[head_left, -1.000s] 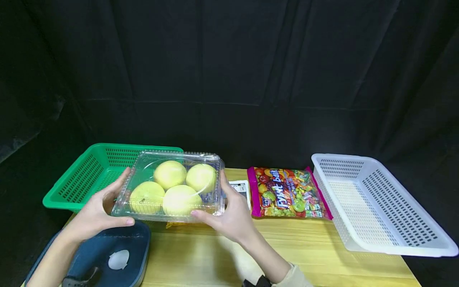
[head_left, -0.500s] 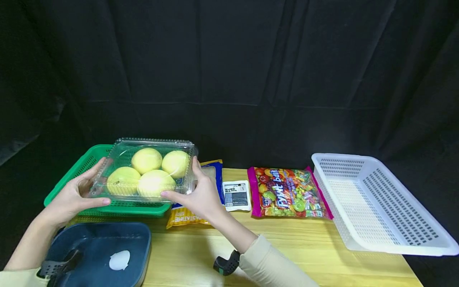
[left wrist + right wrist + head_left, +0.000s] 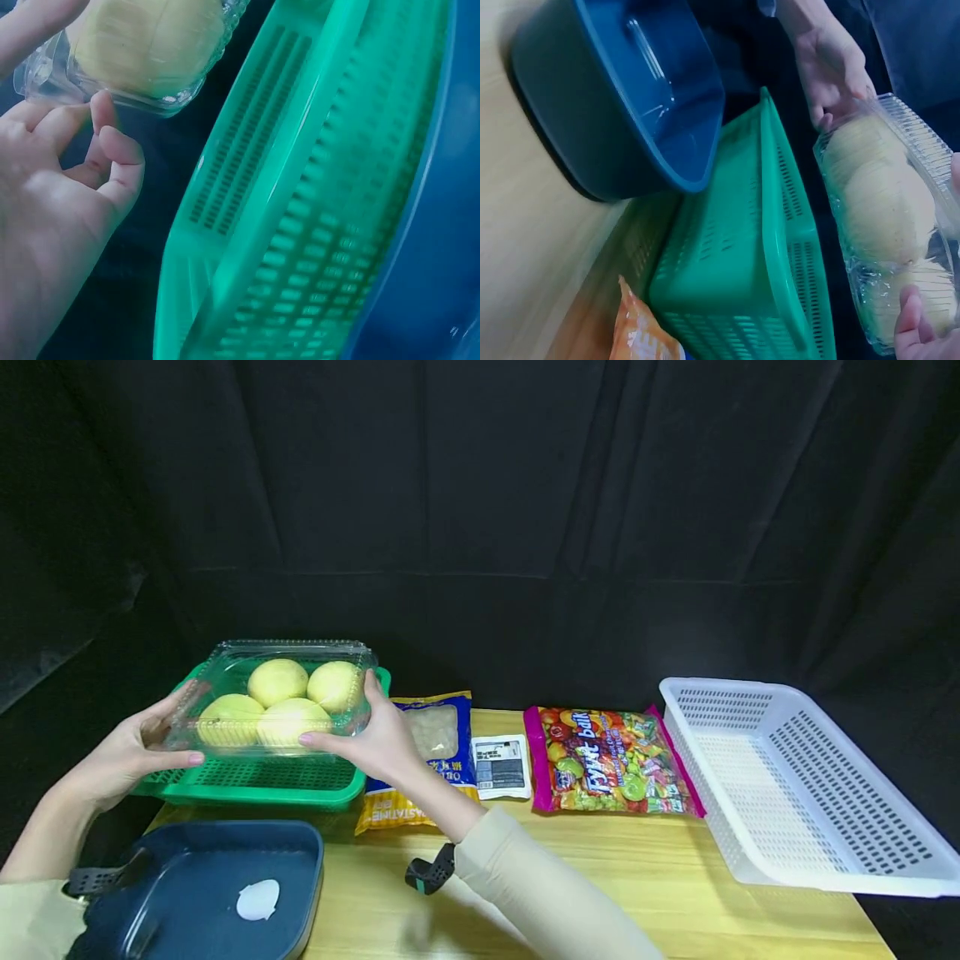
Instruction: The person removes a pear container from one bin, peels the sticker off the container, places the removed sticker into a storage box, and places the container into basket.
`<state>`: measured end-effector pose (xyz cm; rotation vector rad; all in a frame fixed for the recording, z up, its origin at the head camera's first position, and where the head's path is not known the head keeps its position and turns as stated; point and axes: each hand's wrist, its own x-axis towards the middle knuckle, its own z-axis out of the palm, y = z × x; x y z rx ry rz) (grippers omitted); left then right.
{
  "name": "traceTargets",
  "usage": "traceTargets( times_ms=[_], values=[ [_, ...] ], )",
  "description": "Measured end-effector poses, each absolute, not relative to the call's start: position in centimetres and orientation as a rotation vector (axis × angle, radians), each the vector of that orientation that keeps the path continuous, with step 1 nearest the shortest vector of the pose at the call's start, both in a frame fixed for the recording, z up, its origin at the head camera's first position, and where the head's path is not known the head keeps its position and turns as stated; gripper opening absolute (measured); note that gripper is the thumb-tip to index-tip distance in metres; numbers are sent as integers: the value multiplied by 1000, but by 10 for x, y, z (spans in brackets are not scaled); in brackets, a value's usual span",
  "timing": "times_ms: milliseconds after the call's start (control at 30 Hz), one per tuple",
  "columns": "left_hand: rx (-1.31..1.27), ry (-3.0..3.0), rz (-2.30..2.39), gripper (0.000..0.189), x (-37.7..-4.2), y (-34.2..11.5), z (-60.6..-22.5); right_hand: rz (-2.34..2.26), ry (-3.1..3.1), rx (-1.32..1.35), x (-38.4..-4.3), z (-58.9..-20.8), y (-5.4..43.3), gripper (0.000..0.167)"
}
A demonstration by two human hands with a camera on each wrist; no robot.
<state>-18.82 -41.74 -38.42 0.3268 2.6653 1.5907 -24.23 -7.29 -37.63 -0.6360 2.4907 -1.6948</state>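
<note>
A clear plastic clamshell box (image 3: 225,664) with several pale yellow-green round fruits (image 3: 279,683) inside is held up over the green basket (image 3: 262,795). My left hand (image 3: 142,747) grips its left end, thumb at the front and fingers on the far side. At the right end my right hand (image 3: 375,731) grips it the same way. In the left wrist view, fingertips of the left hand (image 3: 82,157) curl at the box's corner. The right wrist view has the box (image 3: 930,157) between both hands, apart from the basket's rim.
A dark blue bin (image 3: 202,877) with a white piece (image 3: 258,900) in it stands in front. Right of the green basket lie a blue-and-yellow bag (image 3: 457,727), a white packet (image 3: 502,767) and a candy bag (image 3: 611,762). A white basket (image 3: 750,864) stands at the right.
Both hands have carried the fruit box left and slightly away, to above the green basket. The blue-and-yellow bag and white packet, mostly hidden before, now show.
</note>
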Motion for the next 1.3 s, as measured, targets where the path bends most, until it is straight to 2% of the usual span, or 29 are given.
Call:
traceTargets(
  times_ms=[167, 467, 800, 1300],
  values=[
    [283, 2642, 1609, 96, -197, -430, -387, -1691, 2443, -550, -251, -378, -93, 123],
    [366, 2545, 1666, 90, -203, -453, -400, -1769, 2390, -334, -254, -384, -121, 120],
    [314, 2593, 1558, 90, -212, -454, -404, -1939, 2256, -197, -258, -396, -132, 113],
    [180, 2538, 1506, 100, -223, -450, -416, -2163, 2093, -19, -256, -417, -155, 107]
  ],
)
